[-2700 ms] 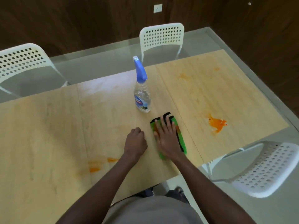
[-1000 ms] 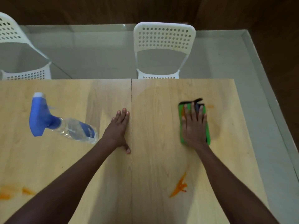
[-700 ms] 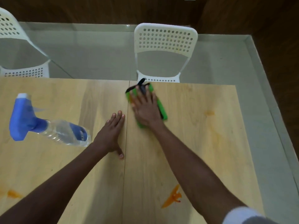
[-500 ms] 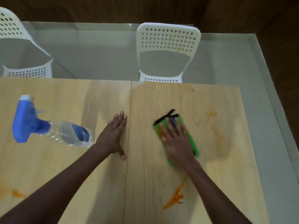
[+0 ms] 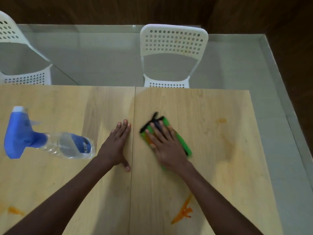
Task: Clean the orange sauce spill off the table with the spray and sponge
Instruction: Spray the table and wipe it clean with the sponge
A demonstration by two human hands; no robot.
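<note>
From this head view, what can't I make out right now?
- Sponge: motion-blurred and mostly covered by the right hand; any sauce on its underside is hidden.
- Spray bottle: label too small to read.
- Orange smear near the left edge: faint, and its extent is cut off by the frame.
- Table near edge: out of frame.

Both forearms reached forward and apart. The left hand (image 5: 117, 146) lay palm-down, fingers straight and together, thumb splayed. The right hand (image 5: 166, 147) pressed down flat, fingers spread.
</note>
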